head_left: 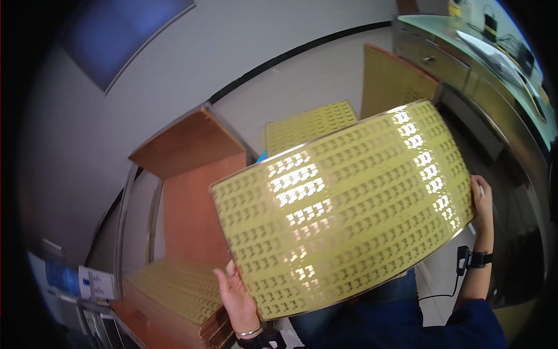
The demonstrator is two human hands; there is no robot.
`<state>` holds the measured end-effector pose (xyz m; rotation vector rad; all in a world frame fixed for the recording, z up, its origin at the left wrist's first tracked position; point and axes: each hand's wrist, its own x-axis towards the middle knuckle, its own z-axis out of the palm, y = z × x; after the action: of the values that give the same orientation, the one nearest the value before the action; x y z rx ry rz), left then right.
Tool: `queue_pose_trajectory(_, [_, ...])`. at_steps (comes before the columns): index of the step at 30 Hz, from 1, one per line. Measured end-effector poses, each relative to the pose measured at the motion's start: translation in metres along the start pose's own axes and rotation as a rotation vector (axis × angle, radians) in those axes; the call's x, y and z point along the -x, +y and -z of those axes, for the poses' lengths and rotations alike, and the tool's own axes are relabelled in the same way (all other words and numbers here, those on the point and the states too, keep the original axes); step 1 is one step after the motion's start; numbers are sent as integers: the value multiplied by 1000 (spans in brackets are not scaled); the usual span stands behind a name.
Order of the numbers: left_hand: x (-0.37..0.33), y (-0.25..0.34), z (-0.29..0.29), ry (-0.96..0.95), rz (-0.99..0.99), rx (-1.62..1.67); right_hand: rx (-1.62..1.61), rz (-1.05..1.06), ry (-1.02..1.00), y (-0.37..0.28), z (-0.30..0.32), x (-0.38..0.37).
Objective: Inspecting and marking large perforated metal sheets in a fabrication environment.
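A large yellow-green circuit board panel (360, 203), patterned with rows of small metallic pads, is held up tilted in front of me. Light glares off two bands of the pads. My left hand (237, 296) supports its lower left edge, with the thumb outside and part of the fingers hidden behind the panel. At the right edge, my right hand (481, 198) is closed round the panel's rim, its fingertips partly out of sight.
To the left, a reddish-brown wooden rack (197, 203) has a stack of similar panels (180, 291) at its near end. Beyond the held panel lies another patterned panel (311, 123). A yellowish board (398, 81) stands by a metal-fronted bench (436, 58) at the right.
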<state>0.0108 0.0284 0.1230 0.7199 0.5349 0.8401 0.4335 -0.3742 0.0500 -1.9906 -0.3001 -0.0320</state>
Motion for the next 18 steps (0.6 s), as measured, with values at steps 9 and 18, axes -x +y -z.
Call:
queue_pose_trajectory(9, [12, 10, -26, -74, 121, -150, -133, -74, 36, 73, 10, -1])
queue_pose_trajectory(18, [13, 5, -51, -60, 133, -89, -139, -71, 12, 119, 15, -9])
